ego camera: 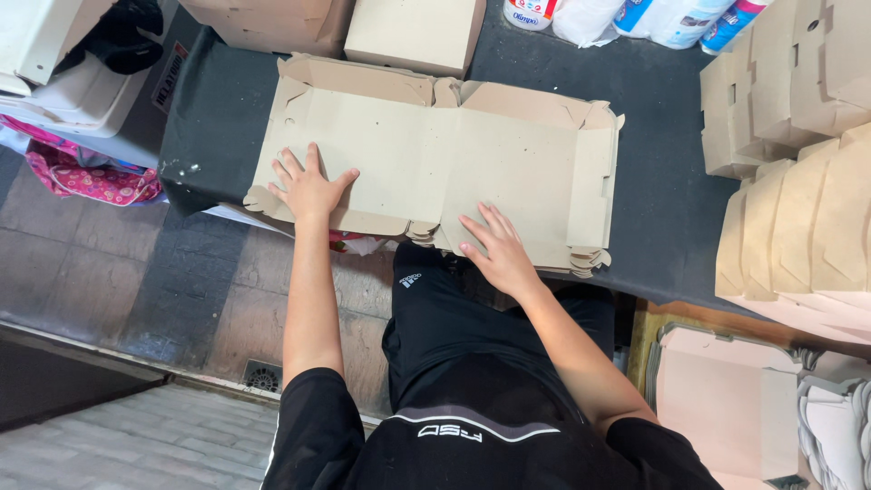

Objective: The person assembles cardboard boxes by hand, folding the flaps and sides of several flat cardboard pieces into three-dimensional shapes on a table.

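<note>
On the dark table lies the flat box blank. Left hand and right hand press its near edge, fingers spread, gripping nothing. Best keep palms flat, pressure even.

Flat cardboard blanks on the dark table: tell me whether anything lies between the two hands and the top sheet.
Nothing visible does. The left hand and the right hand both lie flat, palms down, directly on the top sheet of the cardboard blanks, near the stack's front edge on the dark table.
</note>
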